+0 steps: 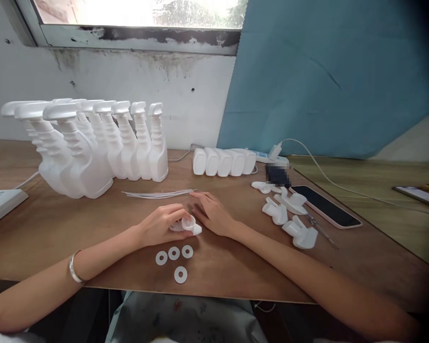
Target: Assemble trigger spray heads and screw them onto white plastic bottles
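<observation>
My left hand point(164, 224) is closed around a white spray trigger head point(188, 223), its round collar turned up toward me. Fingers cover part of that head. Just right of it, my right hand point(214, 214) reaches forward over the table with fingers stretched out. Its fingertips are at the right ends of several thin white dip tubes point(157, 194), which lie in a loose bundle. Whether they touch a tube is hard to make out. Several flat white ring washers point(180, 275) lie on the table in front of my left hand.
White spray bottles point(159, 157) with trigger heads stand at back left. Several white bottles point(224, 163) lie near the wall. Loose trigger heads point(300, 233), tweezers point(321, 228) and a phone point(325, 207) lie right. A power strip point(3, 205) sits at the left edge.
</observation>
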Motion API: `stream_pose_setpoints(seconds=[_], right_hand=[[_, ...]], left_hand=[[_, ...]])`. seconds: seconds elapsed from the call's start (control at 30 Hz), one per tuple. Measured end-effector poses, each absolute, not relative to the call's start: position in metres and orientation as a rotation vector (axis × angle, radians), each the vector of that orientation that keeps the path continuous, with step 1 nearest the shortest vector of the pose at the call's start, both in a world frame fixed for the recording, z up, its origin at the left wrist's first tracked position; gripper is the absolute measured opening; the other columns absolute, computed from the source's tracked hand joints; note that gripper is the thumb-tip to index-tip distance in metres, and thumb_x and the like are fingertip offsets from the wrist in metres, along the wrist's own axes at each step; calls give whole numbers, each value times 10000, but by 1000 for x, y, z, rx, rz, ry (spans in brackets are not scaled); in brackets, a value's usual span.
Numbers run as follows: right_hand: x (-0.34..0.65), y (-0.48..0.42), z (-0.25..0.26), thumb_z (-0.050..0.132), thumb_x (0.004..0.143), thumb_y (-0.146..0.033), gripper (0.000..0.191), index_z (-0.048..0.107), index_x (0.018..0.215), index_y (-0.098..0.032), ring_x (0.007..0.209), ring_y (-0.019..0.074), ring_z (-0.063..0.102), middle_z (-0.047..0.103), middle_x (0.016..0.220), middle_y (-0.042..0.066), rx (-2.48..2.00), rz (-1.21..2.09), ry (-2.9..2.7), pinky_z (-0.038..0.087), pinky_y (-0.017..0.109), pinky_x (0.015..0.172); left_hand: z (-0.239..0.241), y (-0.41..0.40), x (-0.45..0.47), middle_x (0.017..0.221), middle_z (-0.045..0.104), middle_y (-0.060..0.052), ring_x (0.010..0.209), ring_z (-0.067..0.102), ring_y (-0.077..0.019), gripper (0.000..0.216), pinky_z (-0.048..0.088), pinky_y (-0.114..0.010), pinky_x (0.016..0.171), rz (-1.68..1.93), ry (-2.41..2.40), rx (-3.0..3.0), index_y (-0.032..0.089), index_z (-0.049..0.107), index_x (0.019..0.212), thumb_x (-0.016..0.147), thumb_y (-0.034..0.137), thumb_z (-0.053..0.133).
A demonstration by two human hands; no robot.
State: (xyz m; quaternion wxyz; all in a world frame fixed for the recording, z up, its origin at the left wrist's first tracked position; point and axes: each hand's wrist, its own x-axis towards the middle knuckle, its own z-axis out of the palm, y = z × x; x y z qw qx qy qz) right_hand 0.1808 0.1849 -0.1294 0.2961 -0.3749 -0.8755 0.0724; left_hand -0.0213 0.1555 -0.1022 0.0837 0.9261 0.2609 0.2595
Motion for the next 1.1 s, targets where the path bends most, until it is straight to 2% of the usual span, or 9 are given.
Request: stream_pose_setpoints(seconds=[0.13,0.2,0.3,0.37,0.47,0.53,0.63,0.83,1.1], right_hand=[[178,196,-135,379,853,-409,612,165,1366,-154,1310,245,208,218,1429,113,-1143,237,-2537,238,460,1039],[177,199,-137,335,865,-439,623,131,1381,-154,1323,250,166,182,1441,101,-1182,248,-2589,196,468,1052],[176,204,-137,302,884,-416,556,191,1370,-168,1297,245,224,276,1409,91,-1192,194,-2602,207,460,1034],[176,206,-136,318,892,-365,459,331,1311,-179,1213,231,339,410,1325,89,-1198,106,-2559,276,424,979],[178,207,-134,385,880,-311,306,556,1095,-177,998,201,454,574,1076,84,-1223,-51,-2459,348,351,842],[179,208,-134,418,869,-290,248,621,957,-178,897,189,459,601,933,73,-1224,-123,-2430,345,325,782],[181,207,-135,426,865,-245,220,636,886,-184,833,184,446,598,852,60,-1190,-201,-2446,337,305,736],[181,203,-137,391,851,-153,186,575,827,-134,809,201,451,577,856,87,-1245,-314,-2392,354,308,714],[186,207,-139,398,804,-122,154,539,860,-141,787,185,509,590,829,75,-1255,205,-1973,405,320,735]], left_hand=[[-101,151,-16,794,529,-66,707,469,-141,244,388,-235,649,764,630,2822,144,556,863,810,378,507],[-100,150,-14,825,531,-81,741,467,-150,234,390,-244,673,759,581,2831,140,559,856,813,363,507],[-100,150,-14,840,529,-84,745,468,-150,228,389,-245,670,723,567,2807,134,554,869,812,350,509],[-100,150,-15,844,526,-79,736,474,-146,226,388,-244,662,691,581,2783,135,546,882,810,347,507],[-99,150,-17,856,522,-72,737,482,-145,215,388,-247,666,660,605,2773,141,537,899,809,334,508],[-99,150,-18,862,520,-68,746,482,-146,209,386,-253,676,647,613,2776,146,533,905,808,329,510],[-99,151,-18,874,521,-63,764,482,-147,205,384,-256,694,639,624,2757,152,526,921,811,325,505],[-96,153,-19,906,528,-61,784,488,-150,213,394,-247,701,607,693,2661,161,503,969,813,306,493],[-92,151,-19,899,533,-57,753,491,-143,213,389,-242,688,562,758,2622,165,495,982,821,304,477]])
